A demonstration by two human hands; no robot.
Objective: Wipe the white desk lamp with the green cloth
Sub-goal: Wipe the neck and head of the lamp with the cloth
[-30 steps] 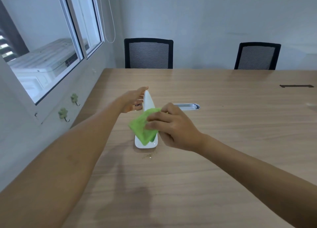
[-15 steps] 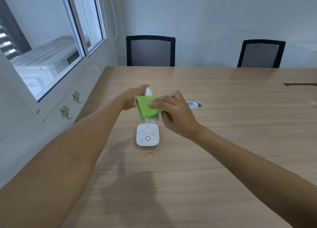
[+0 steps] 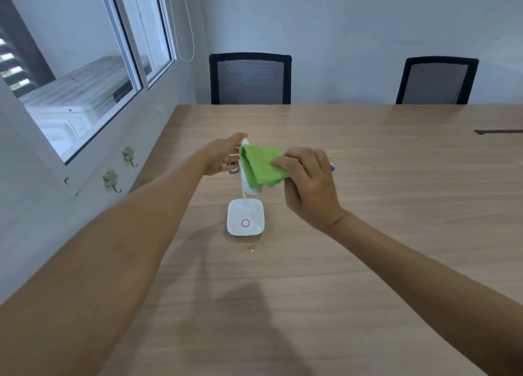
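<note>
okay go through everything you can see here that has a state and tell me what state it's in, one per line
white desk lamp: upright on the table, head folded down, no light visible
green cloth: bunched, pressed against the lamp head
left hand: steadying the lamp head from behind
right hand: grip closed on the cloth
window: closed
two chairs: empty, pushed up to the table

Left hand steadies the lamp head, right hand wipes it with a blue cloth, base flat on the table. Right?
Not quite: the head view shows the cloth is green. The rest holds: left hand steadies the lamp head, right hand wipes, base flat on the table.
</note>
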